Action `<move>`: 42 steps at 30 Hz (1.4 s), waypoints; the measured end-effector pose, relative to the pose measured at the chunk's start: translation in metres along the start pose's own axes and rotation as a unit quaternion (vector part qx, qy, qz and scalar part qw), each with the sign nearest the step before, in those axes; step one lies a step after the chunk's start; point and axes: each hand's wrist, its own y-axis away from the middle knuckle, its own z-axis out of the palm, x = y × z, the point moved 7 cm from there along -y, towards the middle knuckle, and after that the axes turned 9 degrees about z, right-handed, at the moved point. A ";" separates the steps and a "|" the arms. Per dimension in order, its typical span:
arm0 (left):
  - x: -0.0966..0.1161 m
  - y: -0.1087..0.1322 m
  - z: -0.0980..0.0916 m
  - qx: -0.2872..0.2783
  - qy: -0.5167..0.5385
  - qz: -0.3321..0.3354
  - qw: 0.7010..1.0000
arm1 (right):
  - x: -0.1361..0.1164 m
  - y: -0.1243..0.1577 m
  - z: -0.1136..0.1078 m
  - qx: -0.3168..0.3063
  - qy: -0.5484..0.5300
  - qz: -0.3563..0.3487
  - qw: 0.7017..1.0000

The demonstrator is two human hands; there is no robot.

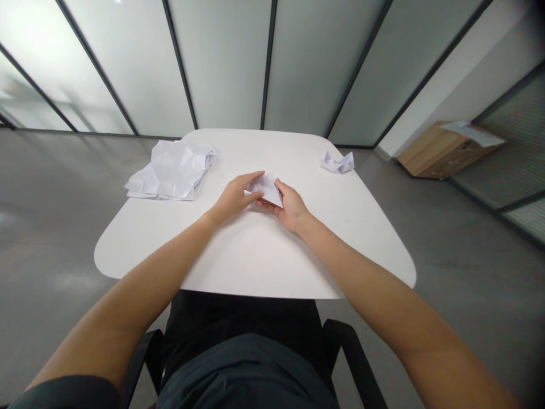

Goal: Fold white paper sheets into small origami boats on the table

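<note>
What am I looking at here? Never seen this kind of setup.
No robot here. It's a single picture from a camera worn on a person's head, looking forward and down. The left hand and right hand are that person's own, bare. Together they hold a folded white paper above a white table. Also on the table: a stack of creased white sheets at the far left, and a crumpled-looking folded paper piece near the far right edge.

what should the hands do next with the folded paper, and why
I'd probably press the folded paper lightly with the thumb of the left hand: that thumb already lies against it, and the right hand has fingers underneath to back the pressure.
</note>
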 end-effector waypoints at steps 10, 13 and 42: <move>0.031 -0.005 -0.019 0.048 0.035 0.053 0.997 | -0.011 -0.006 -0.019 0.057 -0.027 -0.048 0.997; 0.023 -0.005 -0.018 0.038 0.025 0.024 0.999 | -0.012 -0.010 -0.024 0.085 -0.020 -0.054 0.995; 0.026 -0.004 -0.020 0.033 -0.062 0.071 0.995 | -0.015 -0.011 -0.039 0.140 0.057 -0.068 0.986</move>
